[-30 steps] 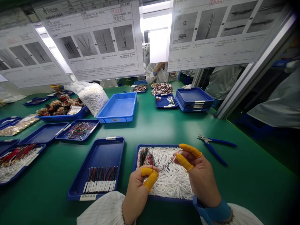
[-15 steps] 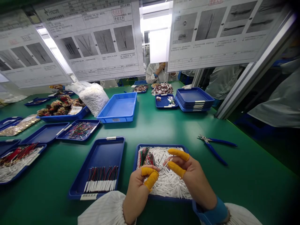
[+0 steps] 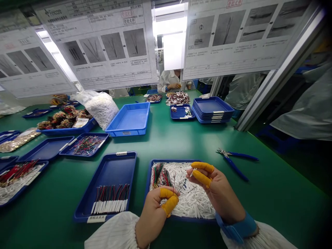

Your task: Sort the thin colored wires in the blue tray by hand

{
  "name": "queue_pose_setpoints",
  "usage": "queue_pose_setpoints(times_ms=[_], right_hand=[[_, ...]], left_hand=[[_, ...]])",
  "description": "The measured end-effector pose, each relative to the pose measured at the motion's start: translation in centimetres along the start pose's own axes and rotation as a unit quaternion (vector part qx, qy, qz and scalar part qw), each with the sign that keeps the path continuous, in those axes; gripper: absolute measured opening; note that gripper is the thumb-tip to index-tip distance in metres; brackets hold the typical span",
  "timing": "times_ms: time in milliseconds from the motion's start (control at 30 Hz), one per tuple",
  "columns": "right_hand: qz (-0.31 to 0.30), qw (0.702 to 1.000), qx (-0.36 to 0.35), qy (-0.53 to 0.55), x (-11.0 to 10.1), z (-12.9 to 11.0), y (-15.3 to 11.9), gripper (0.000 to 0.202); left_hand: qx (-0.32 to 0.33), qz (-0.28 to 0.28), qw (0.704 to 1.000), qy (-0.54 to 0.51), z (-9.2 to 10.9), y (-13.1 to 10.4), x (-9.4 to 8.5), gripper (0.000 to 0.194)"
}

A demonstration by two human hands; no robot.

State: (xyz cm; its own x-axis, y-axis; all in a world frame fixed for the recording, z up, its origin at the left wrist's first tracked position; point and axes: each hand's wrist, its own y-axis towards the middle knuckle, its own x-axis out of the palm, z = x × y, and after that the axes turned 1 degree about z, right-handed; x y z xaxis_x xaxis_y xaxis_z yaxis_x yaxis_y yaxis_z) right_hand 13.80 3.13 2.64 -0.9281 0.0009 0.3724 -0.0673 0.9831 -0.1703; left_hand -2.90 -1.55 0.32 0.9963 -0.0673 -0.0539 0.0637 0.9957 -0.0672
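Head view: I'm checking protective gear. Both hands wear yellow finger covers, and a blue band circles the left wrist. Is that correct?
The wrist is wrong: the head view shows the blue band around the right hand's wrist. Both it and the left hand wear yellow finger covers.

Stamp (image 3: 129, 21) “受控文件” on hanging sheet (image 3: 100, 46)
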Motion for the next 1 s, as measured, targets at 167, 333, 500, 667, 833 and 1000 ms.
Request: queue_pose_setpoints(times_ms=[167,333,500,667,833,1000], right_hand=[[0.01,1.0,-0.013,0.0,0.07,0.23,0.03,0.027],[0.006,1.0,-0.019,0.007,0.27,0.2,0.0,0.024],[-0.009,0.999,-0.044,-0.015,0.38,0.24,-0.06,0.023],[-0.021,0.999,-0.049,-0.008,0.49,0.46,-0.09,0.019],[-0.014,0.999,-0.043,-0.002,0.58,0.41,-0.15,0.019],[-0.041,0.998,-0.052,-0.009,0.4,0.91,-0.16,0.015]], left_hand=[[0.008,-0.015,1.0,0.018,0.07,-0.05,0.02,0.008],[0.014,-0.024,0.999,0.035,0.25,-0.11,0.0,0.007],[0.019,-0.043,0.996,0.079,0.45,-0.19,0.12,0.007],[0.033,-0.05,0.991,0.121,0.37,-0.31,0.28,0.008],[0.041,-0.056,0.987,0.146,0.42,-0.35,0.33,0.009],[0.027,-0.055,0.987,0.145,0.51,-0.43,0.31,0.009]])
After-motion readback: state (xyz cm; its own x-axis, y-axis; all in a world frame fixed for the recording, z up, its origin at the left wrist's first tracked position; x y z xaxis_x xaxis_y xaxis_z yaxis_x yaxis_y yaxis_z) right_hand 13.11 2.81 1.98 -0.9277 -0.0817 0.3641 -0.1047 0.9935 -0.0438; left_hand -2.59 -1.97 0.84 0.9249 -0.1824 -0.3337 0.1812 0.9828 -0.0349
